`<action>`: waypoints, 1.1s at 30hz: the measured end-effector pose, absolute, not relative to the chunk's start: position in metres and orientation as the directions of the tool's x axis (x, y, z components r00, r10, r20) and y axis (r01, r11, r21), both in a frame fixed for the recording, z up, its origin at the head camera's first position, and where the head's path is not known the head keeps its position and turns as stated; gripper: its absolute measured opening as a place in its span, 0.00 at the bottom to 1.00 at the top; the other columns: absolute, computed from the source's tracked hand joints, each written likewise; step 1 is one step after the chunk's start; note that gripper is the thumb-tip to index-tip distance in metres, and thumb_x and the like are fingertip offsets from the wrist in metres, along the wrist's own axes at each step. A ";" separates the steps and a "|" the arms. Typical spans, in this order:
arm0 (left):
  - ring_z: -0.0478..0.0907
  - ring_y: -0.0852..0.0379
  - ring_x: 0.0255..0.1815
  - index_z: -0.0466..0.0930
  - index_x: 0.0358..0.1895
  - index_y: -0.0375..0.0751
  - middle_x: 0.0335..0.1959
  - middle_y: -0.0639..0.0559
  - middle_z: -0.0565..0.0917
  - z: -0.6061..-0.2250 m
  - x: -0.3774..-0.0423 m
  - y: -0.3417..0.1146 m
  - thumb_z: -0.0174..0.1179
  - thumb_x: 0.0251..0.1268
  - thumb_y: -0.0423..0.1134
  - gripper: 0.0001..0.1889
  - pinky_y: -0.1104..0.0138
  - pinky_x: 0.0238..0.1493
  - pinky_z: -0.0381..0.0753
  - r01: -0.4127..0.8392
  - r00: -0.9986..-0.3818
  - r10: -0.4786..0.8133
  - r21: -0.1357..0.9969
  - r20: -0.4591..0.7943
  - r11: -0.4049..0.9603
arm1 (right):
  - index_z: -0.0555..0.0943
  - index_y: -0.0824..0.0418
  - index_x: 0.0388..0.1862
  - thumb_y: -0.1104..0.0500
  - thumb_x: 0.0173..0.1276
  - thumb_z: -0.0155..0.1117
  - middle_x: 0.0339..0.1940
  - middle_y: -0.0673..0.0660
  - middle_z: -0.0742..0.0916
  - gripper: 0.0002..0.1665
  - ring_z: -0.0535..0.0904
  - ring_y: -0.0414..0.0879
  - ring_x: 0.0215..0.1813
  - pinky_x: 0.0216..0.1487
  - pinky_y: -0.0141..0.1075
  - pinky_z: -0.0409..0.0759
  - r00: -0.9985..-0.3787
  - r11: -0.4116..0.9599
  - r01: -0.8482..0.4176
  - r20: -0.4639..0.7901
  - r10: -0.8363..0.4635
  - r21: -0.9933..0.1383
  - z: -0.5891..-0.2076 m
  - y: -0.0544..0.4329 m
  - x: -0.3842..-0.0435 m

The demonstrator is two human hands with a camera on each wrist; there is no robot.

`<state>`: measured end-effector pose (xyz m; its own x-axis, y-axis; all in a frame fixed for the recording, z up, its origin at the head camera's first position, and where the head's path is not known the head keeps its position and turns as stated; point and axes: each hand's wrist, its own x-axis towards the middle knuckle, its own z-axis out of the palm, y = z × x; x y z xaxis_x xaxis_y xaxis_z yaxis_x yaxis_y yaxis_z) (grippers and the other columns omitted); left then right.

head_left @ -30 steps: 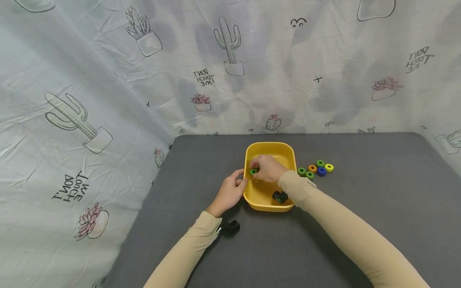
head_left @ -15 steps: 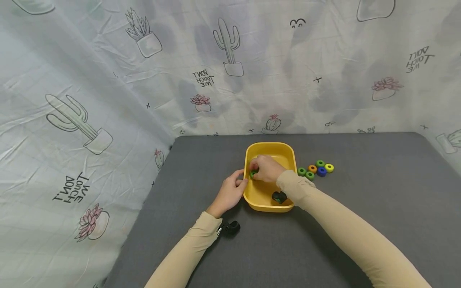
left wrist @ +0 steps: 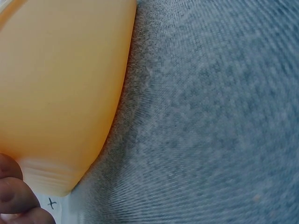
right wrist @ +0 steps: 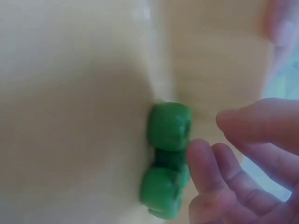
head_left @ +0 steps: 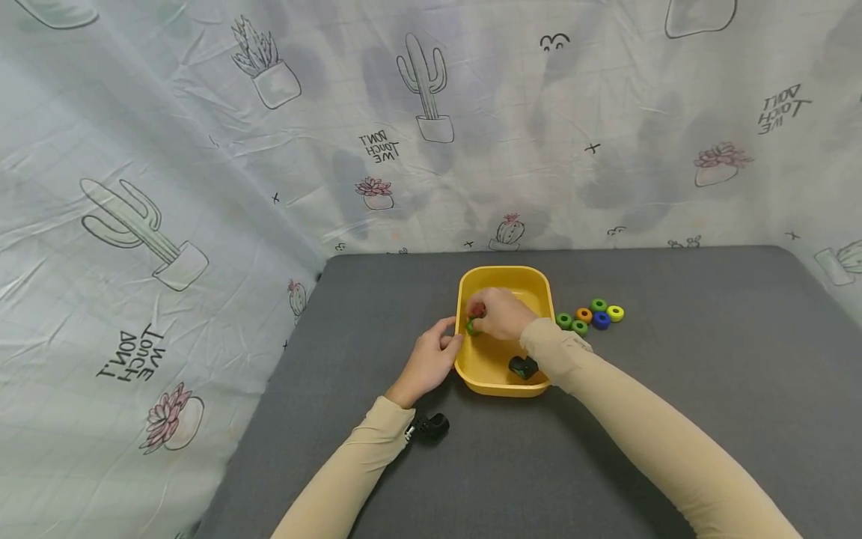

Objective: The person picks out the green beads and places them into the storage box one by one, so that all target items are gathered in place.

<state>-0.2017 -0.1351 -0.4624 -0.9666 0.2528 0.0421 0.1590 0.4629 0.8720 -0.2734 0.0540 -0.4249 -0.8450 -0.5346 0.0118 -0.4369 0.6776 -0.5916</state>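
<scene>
A yellow plastic tub [head_left: 505, 389] stands on the grey table. My left hand [head_left: 431, 355] holds its left rim; a fingertip [right wrist: 284, 28] laps over the edge in the right wrist view, and other fingers [left wrist: 16, 193] lie against the outer wall. My right hand [head_left: 501, 314] is inside the tub near its left wall, thumb and fingers apart. Green rings [right wrist: 169, 126] stand in a row along the tub's inner wall, beside the right fingertips; one green ring [head_left: 474, 327] shows below that hand in the head view. A reddish patch under the right fingers is too small to identify.
Right of the tub lie several loose rings: green [head_left: 579, 327], orange [head_left: 584, 315], blue [head_left: 601, 320] and yellow [head_left: 616, 313]. A black wrist device [head_left: 523, 367] hangs below the right wrist inside the tub, another black device [head_left: 434, 427] below the left. A printed curtain [head_left: 417, 195] hangs behind the table.
My right fingers have shifted slightly over the green rings, and a reddish patch now shows beneath them. The left hand, the tub and the loose rings stay in place.
</scene>
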 end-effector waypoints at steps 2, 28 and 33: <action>0.70 0.61 0.19 0.69 0.75 0.35 0.26 0.41 0.83 -0.462 -0.202 -0.134 0.51 0.83 0.38 0.23 0.71 0.23 0.66 0.156 -0.966 0.254 0.871 0.038 0.465 | 0.88 0.63 0.48 0.65 0.70 0.71 0.43 0.57 0.89 0.09 0.83 0.50 0.45 0.53 0.46 0.83 -0.855 0.667 -0.416 0.016 -0.519 -0.618 -0.421 0.058 -0.272; 0.65 0.61 0.16 0.66 0.77 0.36 0.20 0.53 0.75 -0.463 -0.200 -0.136 0.50 0.84 0.41 0.25 0.69 0.22 0.63 0.158 -0.961 0.274 0.878 0.032 0.451 | 0.88 0.57 0.51 0.57 0.76 0.68 0.48 0.55 0.88 0.09 0.82 0.49 0.41 0.38 0.37 0.80 -0.912 0.582 -0.400 0.245 -0.329 -0.708 -0.385 0.153 -0.219; 0.65 0.60 0.16 0.65 0.78 0.35 0.21 0.53 0.77 -0.463 -0.200 -0.136 0.49 0.85 0.41 0.26 0.69 0.21 0.64 0.156 -0.961 0.275 0.875 0.028 0.458 | 0.87 0.54 0.53 0.54 0.77 0.66 0.48 0.52 0.88 0.10 0.82 0.46 0.41 0.40 0.36 0.80 -0.922 0.586 -0.382 0.252 -0.294 -0.715 -0.384 0.172 -0.208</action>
